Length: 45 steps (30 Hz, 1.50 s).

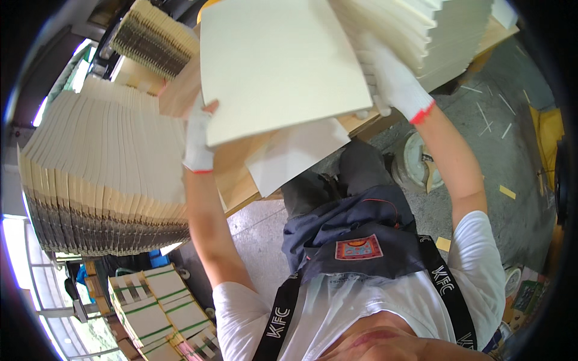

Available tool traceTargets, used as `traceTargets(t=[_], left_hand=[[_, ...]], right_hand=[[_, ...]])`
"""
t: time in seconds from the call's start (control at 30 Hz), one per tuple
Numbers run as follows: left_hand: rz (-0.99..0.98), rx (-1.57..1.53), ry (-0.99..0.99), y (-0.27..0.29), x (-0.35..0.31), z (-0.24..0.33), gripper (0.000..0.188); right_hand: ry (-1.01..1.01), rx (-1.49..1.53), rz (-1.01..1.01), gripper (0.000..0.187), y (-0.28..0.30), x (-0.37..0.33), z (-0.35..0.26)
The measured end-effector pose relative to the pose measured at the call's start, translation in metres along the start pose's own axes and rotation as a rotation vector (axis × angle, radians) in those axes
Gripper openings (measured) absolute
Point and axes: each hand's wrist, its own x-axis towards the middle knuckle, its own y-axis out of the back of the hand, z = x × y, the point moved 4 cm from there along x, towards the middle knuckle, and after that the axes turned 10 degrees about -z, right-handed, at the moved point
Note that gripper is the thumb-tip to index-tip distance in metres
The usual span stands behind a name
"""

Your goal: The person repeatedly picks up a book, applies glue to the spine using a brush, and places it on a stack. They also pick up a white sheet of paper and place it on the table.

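A large cream-white board is held up, tilted, over the table. My left hand, in a white glove with a red cuff and a bare thumb tip, grips its left edge near the lower corner. At the board's right edge is my right hand, gloved the same way, its fingers curled against the edge and partly hidden. Just beyond that hand stands a stack of cream sheets with wavy edges. Beneath the board, a loose white sheet lies on the wooden table and sticks out past its near edge.
To the left rises a long row of packed cream boards with dark lower edges; a smaller such stack sits behind. A round bucket stands on the floor by my legs. Strapped white bundles lie lower left. Scraps litter the grey floor.
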Motion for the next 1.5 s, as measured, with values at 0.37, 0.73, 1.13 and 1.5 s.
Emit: traceTargets(t=[0.37,0.73,1.13,1.5], left_hand=[[0.166,-0.153,0.283,0.025,-0.075,-0.143,0.051],[0.382,1.117,0.129,-0.011,-0.150,-0.119,0.065],[0.291,1.284,-0.002,-0.024,-0.156,-0.129,0.059],[0.299,1.309,-0.031,-0.028,-0.154,-0.122,0.053]], right_hand=[[-0.107,-0.943,-0.367,0.047,-0.029,0.105,0.085],[0.282,-1.690,-0.067,0.068,-0.026,0.040,0.073],[0.409,-1.736,-0.079,0.094,-0.023,0.013,0.119],[0.460,-1.787,-0.087,0.090,-0.031,0.010,0.115]])
